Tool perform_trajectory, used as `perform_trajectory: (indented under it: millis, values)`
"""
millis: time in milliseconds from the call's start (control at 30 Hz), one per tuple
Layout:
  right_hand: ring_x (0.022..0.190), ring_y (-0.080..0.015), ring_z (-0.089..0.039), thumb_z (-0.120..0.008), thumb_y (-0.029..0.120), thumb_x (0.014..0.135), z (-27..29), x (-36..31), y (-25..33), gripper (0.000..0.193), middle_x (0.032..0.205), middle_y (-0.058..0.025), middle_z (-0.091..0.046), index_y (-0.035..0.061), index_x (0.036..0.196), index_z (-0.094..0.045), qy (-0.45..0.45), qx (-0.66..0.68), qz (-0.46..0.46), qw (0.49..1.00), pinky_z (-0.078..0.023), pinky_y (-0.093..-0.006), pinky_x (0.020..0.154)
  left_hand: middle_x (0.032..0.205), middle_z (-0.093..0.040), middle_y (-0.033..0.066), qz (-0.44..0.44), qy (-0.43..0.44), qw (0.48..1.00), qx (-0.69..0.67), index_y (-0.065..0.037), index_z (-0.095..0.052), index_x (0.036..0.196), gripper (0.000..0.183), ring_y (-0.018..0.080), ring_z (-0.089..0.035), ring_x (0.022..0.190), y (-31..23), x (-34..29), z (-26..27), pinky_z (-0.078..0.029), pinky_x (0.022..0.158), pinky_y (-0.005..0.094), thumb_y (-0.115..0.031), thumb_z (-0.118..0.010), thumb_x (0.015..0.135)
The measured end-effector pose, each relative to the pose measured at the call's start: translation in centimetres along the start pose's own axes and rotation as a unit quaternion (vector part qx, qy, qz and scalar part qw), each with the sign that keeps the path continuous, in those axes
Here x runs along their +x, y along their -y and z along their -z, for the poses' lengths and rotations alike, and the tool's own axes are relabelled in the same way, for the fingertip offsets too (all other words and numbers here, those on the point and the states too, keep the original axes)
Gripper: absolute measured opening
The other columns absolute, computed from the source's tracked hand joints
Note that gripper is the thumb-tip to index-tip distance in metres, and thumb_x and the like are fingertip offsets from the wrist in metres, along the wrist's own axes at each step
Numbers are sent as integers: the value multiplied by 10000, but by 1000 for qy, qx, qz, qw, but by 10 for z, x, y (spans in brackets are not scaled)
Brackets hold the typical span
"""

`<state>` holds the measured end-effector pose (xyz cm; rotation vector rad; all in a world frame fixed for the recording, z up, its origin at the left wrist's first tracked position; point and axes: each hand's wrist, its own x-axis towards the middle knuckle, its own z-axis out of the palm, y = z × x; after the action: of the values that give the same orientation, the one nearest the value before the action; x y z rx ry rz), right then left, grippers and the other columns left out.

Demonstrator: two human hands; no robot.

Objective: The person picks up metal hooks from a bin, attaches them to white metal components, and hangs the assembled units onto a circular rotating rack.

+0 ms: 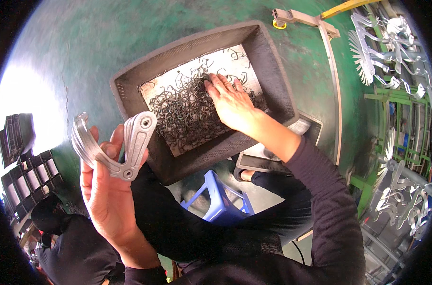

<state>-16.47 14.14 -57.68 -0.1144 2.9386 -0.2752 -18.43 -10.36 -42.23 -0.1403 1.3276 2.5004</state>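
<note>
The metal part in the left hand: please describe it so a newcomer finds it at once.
Find the big dark crate; at its lower left is the left hand. It holds the grey metal part, bent like a V, far thicker than the crate's thin dark wires.

Beneath me spreads a green, worn floor [130, 28], glaring white at the left of the frame. At lower centre I see a blue stool [223, 204], and a black tray [315, 129] right of centre. A pale metal frame [334, 80] runs down from the upper right, near a yellow bar [346, 8]. Along the right edge I have green racks [389, 98] and shiny curved metal parts [364, 61]. Black crates [18, 135] stand at left, above a dark-clothed co-worker [75, 249] at lower left.
</note>
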Motion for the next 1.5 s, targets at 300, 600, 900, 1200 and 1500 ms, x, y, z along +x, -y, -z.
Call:
perform_trajectory:
  millis: [300, 600, 900, 1200, 1500]
  values:
    - [921, -310, -581, -469, 10, 785, 45, 23, -64, 239, 956, -145, -593, 67, 948, -634, -46, 122, -126, 983, -459, -396, 810, 1084, -543, 136, -26, -31, 998, 40, 44, -264, 1334, 503, 361, -390, 1225, -12, -4, 27, -434, 905, 566, -117, -477, 908]
    - [866, -289, -589, -612, 81, 735, 14, 52, -69, 192, 898, -84, -577, 112, 924, -611, -46, 150, -73, 985, -472, -381, 747, 1113, -522, 132, -38, -51, 996, 54, 24, -231, 1355, 532, 359, -337, 1262, -22, -8, 47, -399, 928, 581, -134, -475, 910]
    - [880, -322, -604, -498, -6, 745, 14, 53, -76, 309, 983, -142, -562, 129, 1013, -575, 32, -101, -73, 992, -494, -408, 774, 1120, -509, 134, -34, -69, 995, 57, 24, -225, 1353, 533, 357, -349, 1251, -25, -13, 51, -414, 917, 581, -144, -474, 913]
    - [854, -262, -586, -563, 105, 775, 10, 44, -46, 236, 928, -72, -570, 159, 995, -630, -18, 155, 59, 986, -477, -369, 753, 1108, -509, 135, -37, -62, 996, 61, 26, -245, 1342, 521, 352, -372, 1233, -24, -16, 55, -439, 891, 581, -151, -480, 912]
    - [890, -295, -598, -614, 176, 762, 0, 76, -74, 143, 907, -110, -592, 107, 884, -584, -66, -71, -82, 992, -489, -401, 730, 1092, -500, 131, -46, -75, 993, 84, 20, -261, 1334, 512, 352, -393, 1214, -25, -16, 54, -465, 866, 566, -164, -481, 910]
